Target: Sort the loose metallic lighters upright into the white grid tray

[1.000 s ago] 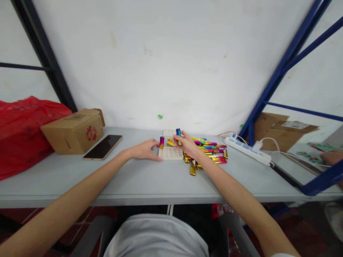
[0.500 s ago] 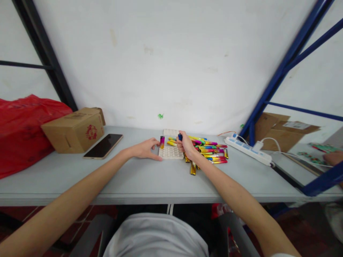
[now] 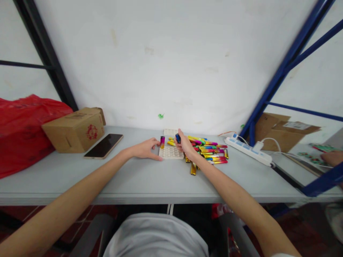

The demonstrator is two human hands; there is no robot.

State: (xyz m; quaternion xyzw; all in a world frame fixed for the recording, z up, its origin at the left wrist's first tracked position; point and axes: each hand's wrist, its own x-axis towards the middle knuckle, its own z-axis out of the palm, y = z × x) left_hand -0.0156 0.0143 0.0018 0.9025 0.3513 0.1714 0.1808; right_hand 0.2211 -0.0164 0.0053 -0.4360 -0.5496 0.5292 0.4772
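Note:
A small white tray [image 3: 171,153] with rows of round hollows lies on the table in front of me. One shiny purple-and-gold tube [image 3: 162,142] stands upright at its back left corner. My left hand [image 3: 146,149] rests at the tray's left side, thumb and fingers apart, the thumb tip by the edge. Above the tray's right back part, my right hand [image 3: 186,144] grips a tube with a dark blue end [image 3: 178,138], held tilted; the fingers hide the rest of it. Right of the tray lies a loose pile of shiny multicoloured tubes [image 3: 214,157], partly behind my right hand.
Another white tray [image 3: 170,132] lies by the wall. A phone [image 3: 104,146], a cardboard box [image 3: 75,130] and a red bag [image 3: 29,132] are to the left. On the right are a power strip [image 3: 249,151], a blue frame post [image 3: 278,76] and another person's hand [image 3: 332,157].
My right hand has shifted slightly left with the blue-ended tube, which now leans more. My left hand and the standing tube stay in place.

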